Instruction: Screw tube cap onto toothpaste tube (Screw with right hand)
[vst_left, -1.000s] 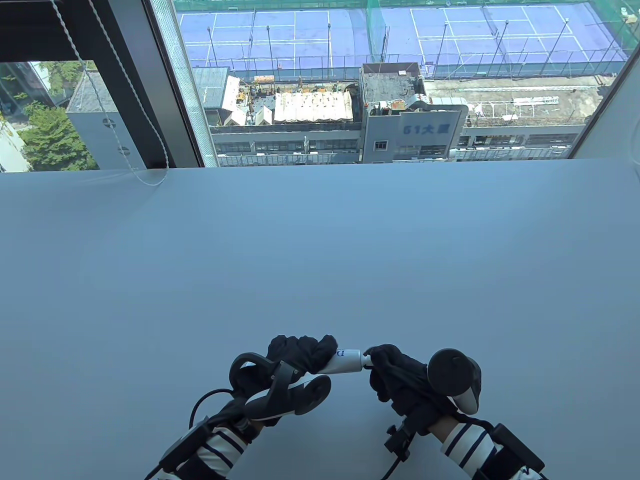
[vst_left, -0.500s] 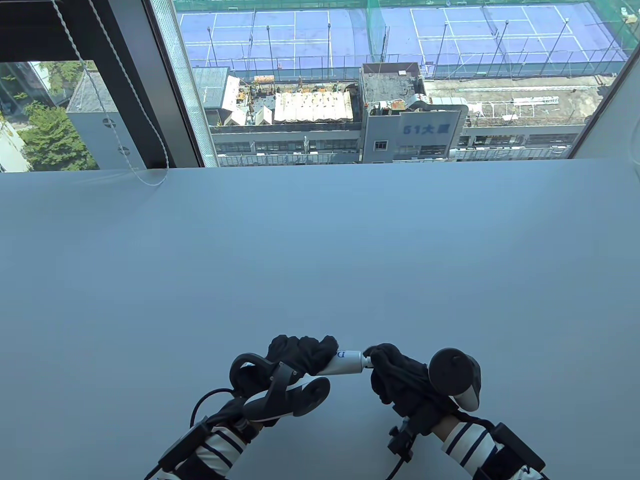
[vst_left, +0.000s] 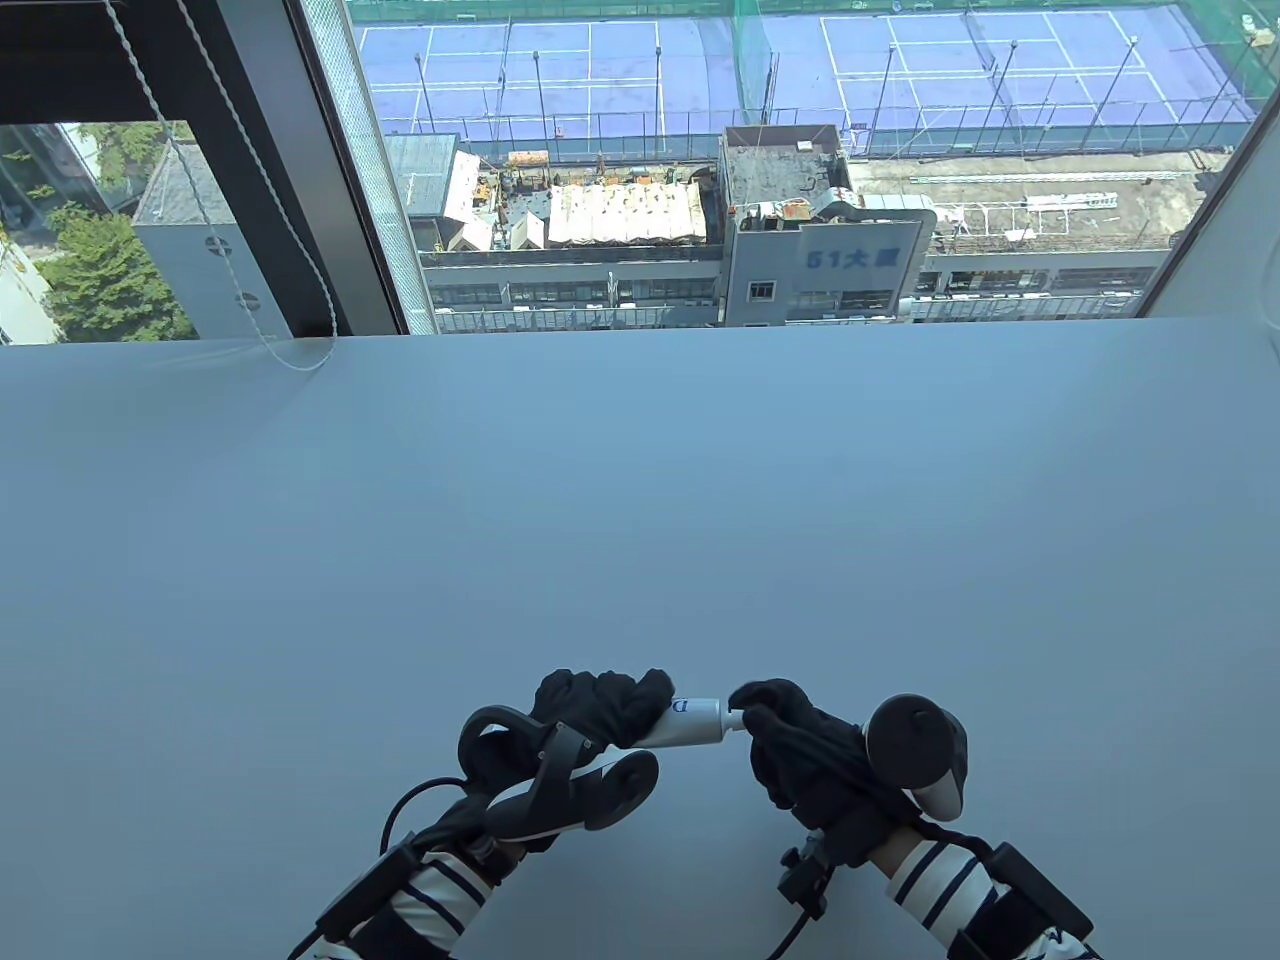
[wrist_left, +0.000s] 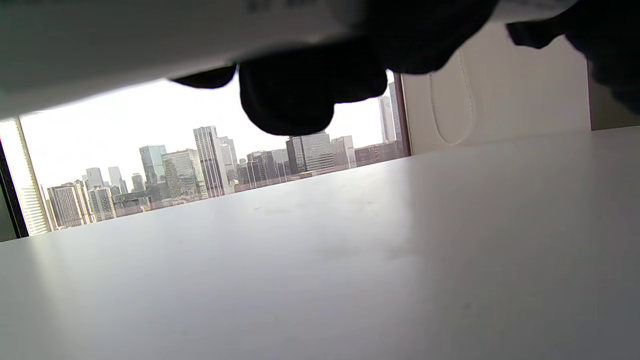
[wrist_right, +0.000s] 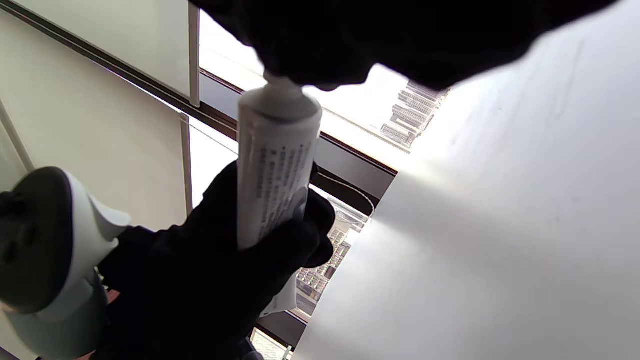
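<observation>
A white plastic toothpaste tube (vst_left: 690, 722) with small printed text is being held level just above the pale grey bench (vst_left: 640, 520), near its front edge. Its body is being gripped by the left hand (vst_left: 590, 712), black-gloved fingers wrapped around it. Its nozzle end is being pinched by the fingertips of the right hand (vst_left: 800, 745); the cap is hidden beneath them. Behind the bench, a large window (vst_left: 780, 160) is showing rooftops and blue courts.

One toothpaste tube (vst_left: 690, 722); two hands
</observation>
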